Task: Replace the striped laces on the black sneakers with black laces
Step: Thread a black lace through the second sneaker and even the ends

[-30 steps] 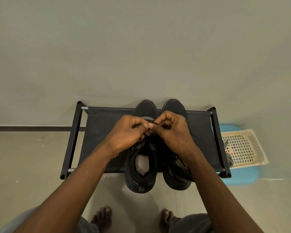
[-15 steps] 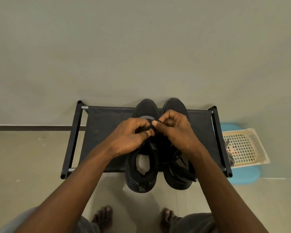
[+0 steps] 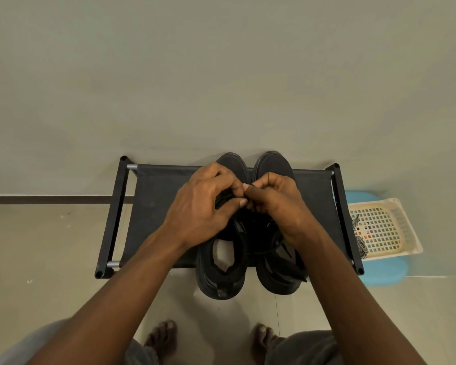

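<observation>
The black lace [image 3: 223, 198] sits over the eyelet area of the left sneaker [image 3: 223, 272], close to where it meets the right sneaker [image 3: 277, 164], and both hands are on it. The left hand [image 3: 203, 206] has its fingers curled and its thumb pressed in, pinching a stretch of lace. The right hand [image 3: 279, 204] is clenched small, nipping the lace between thumb and forefinger just beside the left fingertips. We judge that the striped laces are already out and the black lace is being threaded or crossed through the upper eyelets of this shoe. Black on black hides which eyelet, so we cannot tell how many rows are done. The next move, as we read it, needs the tip fed cleanly through a hole and the slack drawn even without twisting. We count two sneakers, side by side with toes to the wall, on one black fabric shoe rack [image 3: 156, 201], their heels overhanging its near edge. We also count two hands and one lace plainly being worked. To the right, one cream basket [image 3: 395, 225] rests on one blue stool [image 3: 382, 272], with striped laces [image 3: 361, 248] draped at its near edge, too bunched for us to count. Two bare feet [image 3: 161, 338] show below on the floor.
</observation>
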Demonstrator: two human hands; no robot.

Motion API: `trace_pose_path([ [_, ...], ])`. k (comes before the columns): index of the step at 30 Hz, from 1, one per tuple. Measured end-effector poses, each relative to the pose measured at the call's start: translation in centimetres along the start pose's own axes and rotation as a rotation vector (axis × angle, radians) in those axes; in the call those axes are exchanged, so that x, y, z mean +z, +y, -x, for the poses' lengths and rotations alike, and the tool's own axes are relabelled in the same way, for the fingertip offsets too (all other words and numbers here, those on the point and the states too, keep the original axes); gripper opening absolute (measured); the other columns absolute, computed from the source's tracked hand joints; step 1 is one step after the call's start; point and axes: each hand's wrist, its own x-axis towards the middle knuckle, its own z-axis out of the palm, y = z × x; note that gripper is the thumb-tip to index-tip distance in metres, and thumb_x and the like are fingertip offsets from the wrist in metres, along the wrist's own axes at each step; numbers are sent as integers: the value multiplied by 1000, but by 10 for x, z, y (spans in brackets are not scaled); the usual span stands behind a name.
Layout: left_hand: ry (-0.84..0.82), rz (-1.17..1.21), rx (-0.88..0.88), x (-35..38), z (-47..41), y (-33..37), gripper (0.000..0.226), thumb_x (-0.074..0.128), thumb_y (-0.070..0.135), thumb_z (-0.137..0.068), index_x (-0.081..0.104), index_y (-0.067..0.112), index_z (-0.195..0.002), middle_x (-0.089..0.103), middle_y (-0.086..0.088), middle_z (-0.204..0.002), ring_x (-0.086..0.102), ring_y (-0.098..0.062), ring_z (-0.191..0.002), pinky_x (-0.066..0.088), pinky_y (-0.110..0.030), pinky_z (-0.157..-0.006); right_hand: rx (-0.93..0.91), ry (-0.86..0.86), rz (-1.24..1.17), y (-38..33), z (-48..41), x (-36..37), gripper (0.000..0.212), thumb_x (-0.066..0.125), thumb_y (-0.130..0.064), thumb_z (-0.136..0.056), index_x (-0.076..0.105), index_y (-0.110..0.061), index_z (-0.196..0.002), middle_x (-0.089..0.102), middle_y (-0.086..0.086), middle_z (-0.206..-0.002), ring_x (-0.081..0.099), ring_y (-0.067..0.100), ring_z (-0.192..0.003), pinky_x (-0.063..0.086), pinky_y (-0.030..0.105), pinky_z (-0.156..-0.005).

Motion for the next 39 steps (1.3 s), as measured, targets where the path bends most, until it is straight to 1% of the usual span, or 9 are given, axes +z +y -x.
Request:
trace_pose_path([
  [4, -59, 94, -100, -13, -2, -5, 8, 74, 33, -85, 67, 29, -83, 63, 13, -102, 62, -7, -99, 53, -37, -88, 16, 55, -52, -3, 1, -3, 17, 78, -12, -89, 63, -6, -83, 74, 25, -89, 67, 20, -72, 55, 25, -63],
  [7, -130, 128, -227, -27, -4, -11, 13, 69, 39, -80, 68, 27, -78, 67, 10, -98, 65, -13, -94, 52, -42, -88, -19, 129, 6, -1, 1, -7, 20, 78, -8, -88, 61, -6, -77, 76, 13, -77, 70, 12, -64, 53, 20, -58],
  [11, -237, 39, -356, -44, -2, -21, 13, 72, 33, -85, 72, 24, -77, 69, 9, -94, 65, -11, -93, 50, -42, -89, -192, 267, 530, 5, 1, -13, 27, 81, -19, -85, 59, -15, -69, 68, -3, -64, 62, 3, -58, 46, 14, -54],
  [18, -336, -177, -478, -64, 17, -37, 13, 71, 22, -94, 74, 23, -81, 72, 9, -87, 67, -11, -89, 53, -39, -88, -256, 282, 867, 11, 15, -26, 27, 78, -20, -85, 56, -17, -70, 63, -7, -65, 61, 8, -65, 55, 40, -77],
  [21, -300, -196, -493, -57, 19, -34, 15, 73, 30, -92, 67, 25, -80, 70, 8, -80, 67, -13, -81, 57, -45, -88, -259, 248, 821, 12, 21, -25, 25, 80, -25, -86, 60, -21, -71, 64, -7, -67, 61, 7, -66, 56, 36, -70],
  [27, -244, -103, -582, -43, 35, -13, 49, 67, 65, -89, 57, 31, -123, 67, 11, -115, 64, -17, -109, 51, -41, -96, -160, 349, 769, -10, 49, -50, 20, 69, -40, -92, 67, -23, -102, 66, -7, -81, 64, 15, -81, 45, 29, -72],
  [31, -440, -88, -657, -26, 44, 6, 67, 69, 61, -89, 46, 27, -142, 65, 3, -127, 65, -21, -109, 52, -42, -97, 146, 215, 946, -2, 71, -70, 54, 70, -36, -89, 51, -18, -136, 61, 9, -115, 59, 29, -106, 49, 41, -93],
  [35, -481, -166, -654, -2, 55, 14, 63, 73, 54, -87, 44, 24, -134, 71, 0, -102, 73, -19, -77, 61, -41, -84, 371, 39, 978, 20, 79, -67, 43, 69, -50, -88, 60, -16, -113, 70, 5, -98, 70, 23, -82, 60, 42, -83],
  [39, -359, -203, -624, 6, 59, 15, 41, 72, 27, -87, 54, 18, -123, 66, -4, -93, 68, -23, -79, 58, -38, -75, 334, 103, 973, 37, 77, -56, 28, 59, -39, -85, 64, -15, -98, 74, 9, -81, 72, 27, -72, 63, 45, -79],
])
